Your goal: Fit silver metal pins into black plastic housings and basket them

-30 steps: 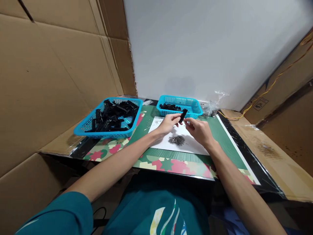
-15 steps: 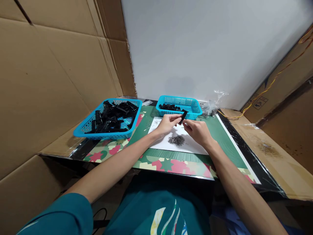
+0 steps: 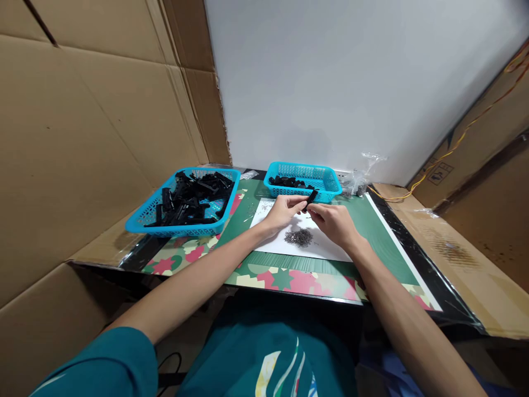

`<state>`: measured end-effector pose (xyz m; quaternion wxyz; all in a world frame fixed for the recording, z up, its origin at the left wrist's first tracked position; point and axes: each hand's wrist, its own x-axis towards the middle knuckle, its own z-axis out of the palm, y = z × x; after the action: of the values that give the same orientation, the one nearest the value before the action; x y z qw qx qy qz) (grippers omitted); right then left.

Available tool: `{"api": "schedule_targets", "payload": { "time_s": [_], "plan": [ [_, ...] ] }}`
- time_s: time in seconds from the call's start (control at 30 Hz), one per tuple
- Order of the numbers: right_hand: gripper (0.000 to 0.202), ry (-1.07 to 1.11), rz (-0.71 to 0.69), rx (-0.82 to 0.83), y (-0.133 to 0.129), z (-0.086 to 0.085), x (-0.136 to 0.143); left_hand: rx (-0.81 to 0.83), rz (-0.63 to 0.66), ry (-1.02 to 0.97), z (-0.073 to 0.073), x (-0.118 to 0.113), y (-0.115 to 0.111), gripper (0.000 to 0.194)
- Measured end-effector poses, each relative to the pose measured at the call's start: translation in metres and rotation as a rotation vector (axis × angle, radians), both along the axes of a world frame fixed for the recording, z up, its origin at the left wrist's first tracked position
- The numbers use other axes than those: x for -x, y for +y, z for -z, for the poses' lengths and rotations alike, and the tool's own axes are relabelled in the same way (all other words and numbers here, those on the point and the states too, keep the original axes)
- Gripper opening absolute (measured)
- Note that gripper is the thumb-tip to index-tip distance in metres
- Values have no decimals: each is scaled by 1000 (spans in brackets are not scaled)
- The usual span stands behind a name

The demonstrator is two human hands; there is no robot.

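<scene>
A small black plastic part (image 3: 312,197) is pinched in the fingers of my left hand (image 3: 283,212), tilted with its upper end to the right. My right hand (image 3: 334,221) is closed, its thumb and fingertips against the lower end of that part. Whether the right fingers also pinch some tiny piece is hidden. Below both hands a pile of small metal pins (image 3: 298,237) lies on a white sheet of paper (image 3: 326,248).
A blue basket (image 3: 173,227) heaped with long black parts stands at the left. Behind my hands is a smaller blue basket (image 3: 326,175) with black pieces. A crumpled clear plastic bag (image 3: 354,182) lies to its right. Cardboard (image 3: 103,110) walls the left side.
The black part has turned slightly in my fingers. Both hands stay in nearly the same place, and the baskets and pin pile look unchanged.
</scene>
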<state>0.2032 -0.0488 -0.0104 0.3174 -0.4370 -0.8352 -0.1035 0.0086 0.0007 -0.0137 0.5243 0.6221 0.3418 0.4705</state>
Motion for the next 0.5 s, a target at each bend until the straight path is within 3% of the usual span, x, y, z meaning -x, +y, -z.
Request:
{"api": "schedule_targets", "payload": {
  "time_s": [0.23, 0.5],
  "plan": [
    [23, 147, -41, 78, 0, -1, -3, 69, 50, -67, -2, -1, -3, 34],
    [19, 279, -97, 141, 1, -2, -3, 230, 178, -174, -1, 1, -3, 22]
  ]
}}
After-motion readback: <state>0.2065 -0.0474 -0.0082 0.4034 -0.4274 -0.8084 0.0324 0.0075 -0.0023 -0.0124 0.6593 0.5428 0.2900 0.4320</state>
